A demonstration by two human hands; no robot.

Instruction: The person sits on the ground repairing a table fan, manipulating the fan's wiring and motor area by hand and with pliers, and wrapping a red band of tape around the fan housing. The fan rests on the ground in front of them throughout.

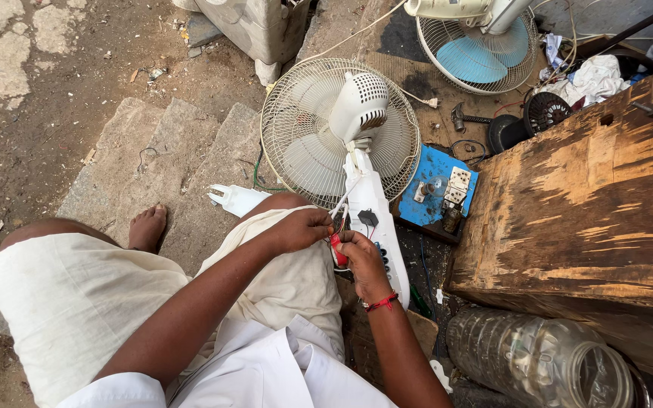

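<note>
While the fan (339,134) lies flat: wiring work under way
Left hand (301,230): pinching white wire (344,199)
Right hand (362,259): closed around red tool (338,249)
Next: likely calls for steady fingers

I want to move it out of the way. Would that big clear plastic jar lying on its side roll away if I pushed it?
Probably yes: the big clear ribbed plastic jar lies on its round side, so a nudge would likely roll it until it meets the worn wooden block beside it. It looks empty, so it is probably light, and its thin walls may dent.
</note>
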